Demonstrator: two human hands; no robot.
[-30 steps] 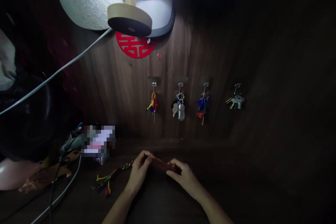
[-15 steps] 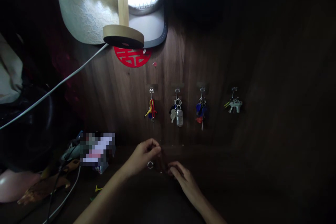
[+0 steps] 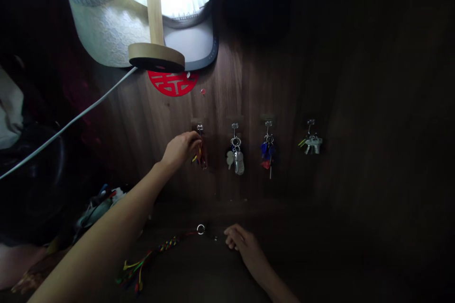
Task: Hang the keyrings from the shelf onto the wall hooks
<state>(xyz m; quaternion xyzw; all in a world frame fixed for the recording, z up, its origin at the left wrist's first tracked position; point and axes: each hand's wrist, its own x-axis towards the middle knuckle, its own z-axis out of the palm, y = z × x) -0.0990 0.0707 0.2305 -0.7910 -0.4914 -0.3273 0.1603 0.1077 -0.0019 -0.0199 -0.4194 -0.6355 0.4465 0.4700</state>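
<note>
My left hand [image 3: 182, 147] is raised to the leftmost wall hook [image 3: 199, 127], its fingers closed at the top of a bunch of keys [image 3: 202, 157] with red and yellow cord. Part of the bunch is hidden behind the fingers. Down on the dark surface, my right hand [image 3: 245, 246] rests with fingers curled together, and nothing shows in them. Just left of it lies a metal key ring [image 3: 201, 229] joined to a braided multicoloured cord [image 3: 168, 245] with a loose tassel [image 3: 134, 272]. A small shiny bit [image 3: 215, 238] lies between ring and hand, too dark to name.
Three more hooks hold a key bunch with a silver fob [image 3: 239, 163], blue-topped keys [image 3: 267, 149] and a pale gun-shaped charm [image 3: 313, 144]. Overhead are a lit lamp [image 3: 155, 14], caps [image 3: 194, 45] and a red cut-out [image 3: 174, 86]. A white cable [image 3: 71, 123] crosses the left.
My left hand has risen from the surface to the leftmost hanging keys. The key ring and braided cord now lie in plain sight. My right hand has stayed low, its fingers more curled.
</note>
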